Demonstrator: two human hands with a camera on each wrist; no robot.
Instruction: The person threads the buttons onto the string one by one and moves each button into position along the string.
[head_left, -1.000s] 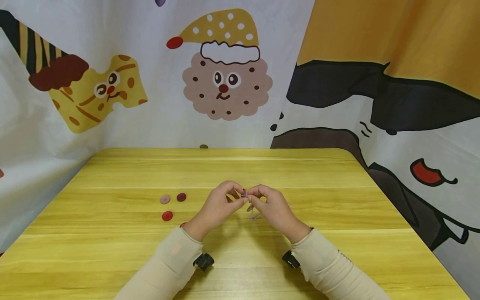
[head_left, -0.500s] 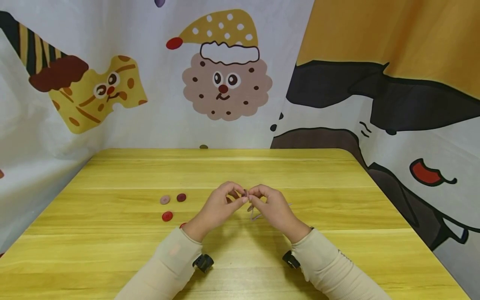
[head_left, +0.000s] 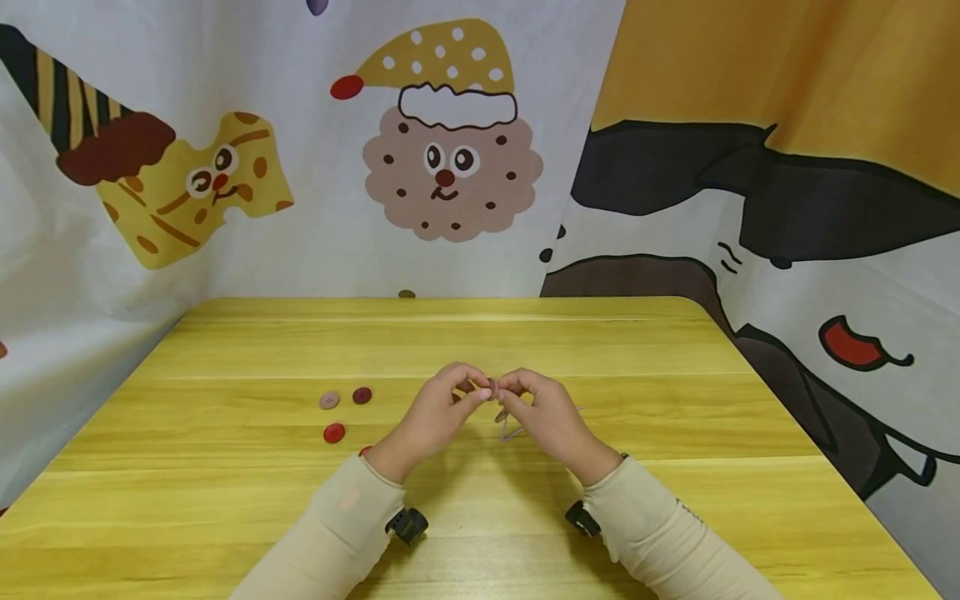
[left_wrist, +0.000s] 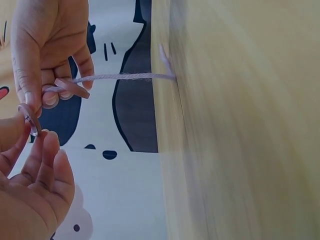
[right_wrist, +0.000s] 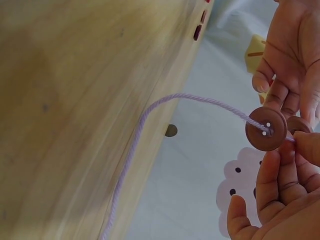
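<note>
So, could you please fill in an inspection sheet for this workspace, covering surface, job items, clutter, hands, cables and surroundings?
Surface: wood-grain table.
Job items: string running through a brown button; second button, held off the table; on the table, a pink button, dark red button and red button, plus a red piece mostly hidden by the left wrist.
Clutter: nothing seen.
Left hand: pinches the second button.
Right hand: pinches the string.
Cables: nothing seen.
Surroundings: cartoon-printed cloth behind the table.
</note>
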